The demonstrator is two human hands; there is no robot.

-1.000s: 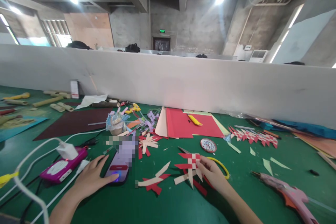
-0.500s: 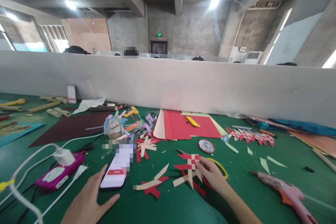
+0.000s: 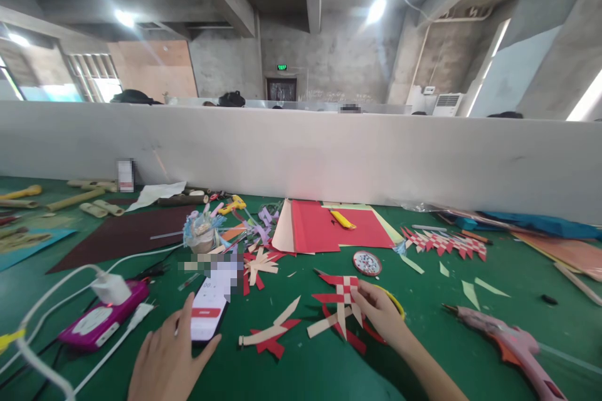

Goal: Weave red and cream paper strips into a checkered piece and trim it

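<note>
My left hand (image 3: 169,360) lies flat with fingers spread, its fingertips over the near edge of a smartphone (image 3: 209,313) that lies on the green table (image 3: 301,369) with its screen lit. My right hand (image 3: 380,313) pinches the right side of a woven red-and-cream paper strip piece (image 3: 339,304) that rests on the table. A second, smaller strip piece (image 3: 271,333) lies between the two hands. A yellow ring (image 3: 397,302) peeks out behind my right hand.
A pink glue gun (image 3: 510,344) lies at the right. A magenta device (image 3: 101,321) with a white charger and cables sits at the left. Red paper sheets (image 3: 324,225), a round tin (image 3: 367,262), woven strips (image 3: 444,243) and a decorated cup (image 3: 202,232) lie farther back before a grey partition.
My left hand slid back from the phone's lower screen toward me and now rests at its near edge. The phone's screen went from dark to white. My right hand kept its hold.
</note>
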